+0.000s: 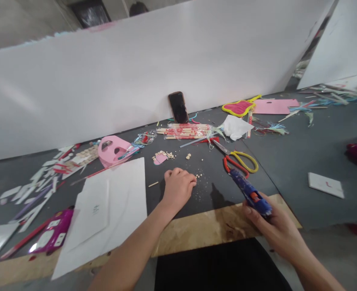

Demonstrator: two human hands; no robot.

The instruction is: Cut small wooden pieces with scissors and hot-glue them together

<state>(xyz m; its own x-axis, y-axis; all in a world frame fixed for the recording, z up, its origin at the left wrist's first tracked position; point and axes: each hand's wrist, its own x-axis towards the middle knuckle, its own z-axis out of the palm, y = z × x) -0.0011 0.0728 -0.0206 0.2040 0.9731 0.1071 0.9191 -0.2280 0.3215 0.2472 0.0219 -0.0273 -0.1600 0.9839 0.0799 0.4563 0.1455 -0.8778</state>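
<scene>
My left hand (pixel 178 188) rests low over the dark table, its fingers curled together; whatever they may hold is hidden. Small beige pieces (pixel 199 176) and crumbs lie just beside its fingertips. A little pink card piece (pixel 160 159) ringed by more beige bits sits beyond it, with a small clump (pixel 188 156) to the right. My right hand (pixel 277 226) is wrapped round a blue glue gun (pixel 251 192) with an orange part, held above the table's near edge. Scissors (pixel 240 159) with red and yellow handles lie open behind the glue gun's tip.
White paper (pixel 120 206) and a magenta case (pixel 54 230) lie at left, near strips and a pink cutout (pixel 114 149). A phone (pixel 178 107) leans on the white board (pixel 136 76). Bundled sticks (pixel 187 131), crumpled tissue (pixel 236 127) and a white block (pixel 326 185) lie farther right.
</scene>
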